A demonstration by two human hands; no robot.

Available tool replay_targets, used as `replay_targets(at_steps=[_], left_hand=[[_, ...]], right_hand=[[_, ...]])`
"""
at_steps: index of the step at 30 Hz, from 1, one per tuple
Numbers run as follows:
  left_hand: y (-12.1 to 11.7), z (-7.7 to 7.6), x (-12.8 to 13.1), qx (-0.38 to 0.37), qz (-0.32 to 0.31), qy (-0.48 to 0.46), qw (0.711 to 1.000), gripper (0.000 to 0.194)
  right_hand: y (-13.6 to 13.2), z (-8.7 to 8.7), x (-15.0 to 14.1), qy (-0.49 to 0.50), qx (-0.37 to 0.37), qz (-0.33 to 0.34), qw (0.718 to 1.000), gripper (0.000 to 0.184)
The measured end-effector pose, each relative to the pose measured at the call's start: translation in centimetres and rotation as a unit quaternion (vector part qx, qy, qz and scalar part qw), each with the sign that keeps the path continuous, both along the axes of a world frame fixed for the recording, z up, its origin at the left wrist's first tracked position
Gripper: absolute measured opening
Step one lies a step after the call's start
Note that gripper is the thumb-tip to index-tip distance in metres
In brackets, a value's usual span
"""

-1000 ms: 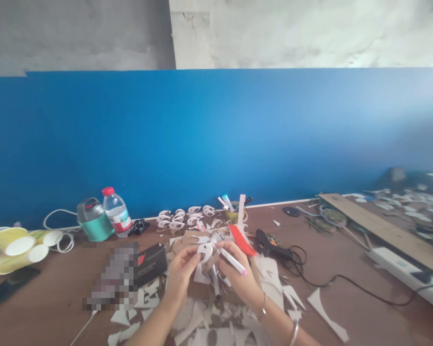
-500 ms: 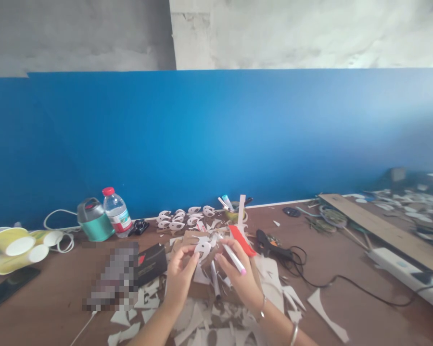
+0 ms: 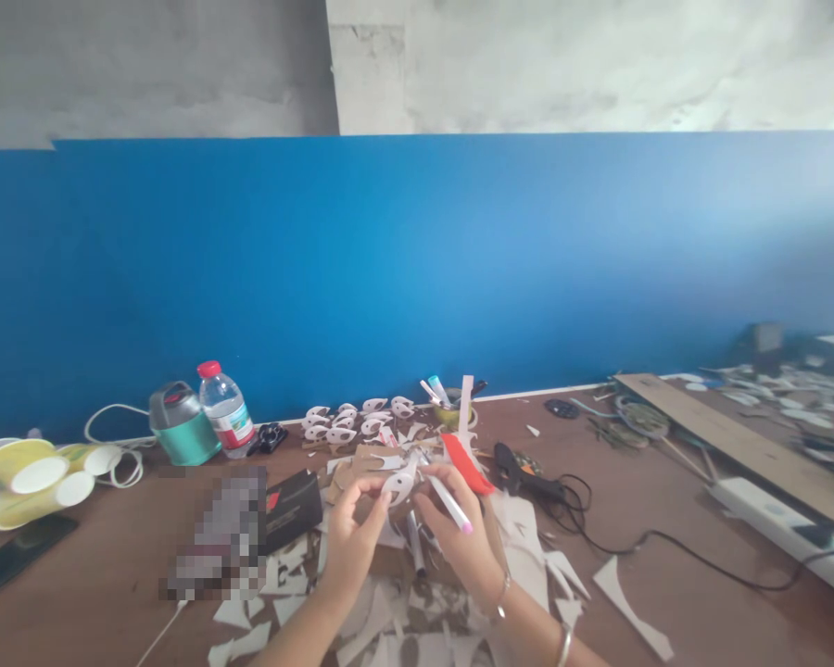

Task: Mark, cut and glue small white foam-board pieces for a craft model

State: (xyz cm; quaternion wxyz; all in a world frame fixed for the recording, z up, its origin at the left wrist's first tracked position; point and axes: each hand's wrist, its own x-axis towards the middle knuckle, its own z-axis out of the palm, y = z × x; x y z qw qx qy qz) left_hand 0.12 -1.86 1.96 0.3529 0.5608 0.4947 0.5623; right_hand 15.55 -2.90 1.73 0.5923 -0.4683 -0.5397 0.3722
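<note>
Pinched between thumb and fingers, a white paper cutout (image 3: 398, 484) with a dark dot is held in my left hand (image 3: 353, 537). My right hand (image 3: 464, 547) is closed on a white marker (image 3: 448, 505) whose pink end points down and right; its other end is hard to make out near the cutout. Under the hands, a second marker (image 3: 416, 545) with a dark end lies among paper scraps (image 3: 382, 611) and brown cardboard. Behind them, several similar white cutouts (image 3: 342, 434) with dark marks are laid out in rows.
A red-orange object (image 3: 467, 465) and a black glue gun (image 3: 524, 474) with a cord lie to the right. A pen holder (image 3: 451, 412) stands behind. At left are a water bottle (image 3: 226, 412), paper cups (image 3: 34, 482) and a phone (image 3: 20, 556). A power strip (image 3: 785, 533) sits far right.
The cutout in my left hand has shifted slightly right and turned, its point now lower left. My right hand still holds the marker in nearly the same place.
</note>
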Motion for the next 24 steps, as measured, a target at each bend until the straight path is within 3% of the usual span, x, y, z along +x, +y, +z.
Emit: replay_targets(at_steps=[6, 10, 13, 17, 20, 24], left_hand=[[0.7, -0.7, -0.1, -0.071, -0.025, -0.139, 0.987, 0.035], [0.6, -0.3, 0.2, -0.091, -0.113, -0.234, 0.961, 0.035], [0.2, 0.5, 0.5, -0.116, -0.203, -0.252, 0.939, 0.035], [-0.4, 1.3, 0.8, -0.139, -0.256, -0.266, 0.919, 0.034], [-0.7, 1.8, 0.9, -0.168, -0.256, -0.284, 0.909, 0.036], [-0.6, 2.0, 1.0, -0.187, -0.247, -0.252, 0.917, 0.037]], right_hand=[[-0.3, 1.5, 0.5, 0.004, -0.012, -0.049, 0.999, 0.032], [-0.2, 1.9, 0.8, 0.027, -0.003, -0.010, 1.000, 0.030], [-0.4, 2.0, 0.6, 0.046, 0.007, 0.086, 0.995, 0.027], [-0.8, 2.1, 0.4, 0.117, -0.045, 0.181, 0.975, 0.035], [-0.9, 2.1, 0.4, 0.128, -0.042, 0.179, 0.975, 0.035], [-0.7, 2.0, 0.5, 0.129, -0.043, 0.142, 0.981, 0.035]])
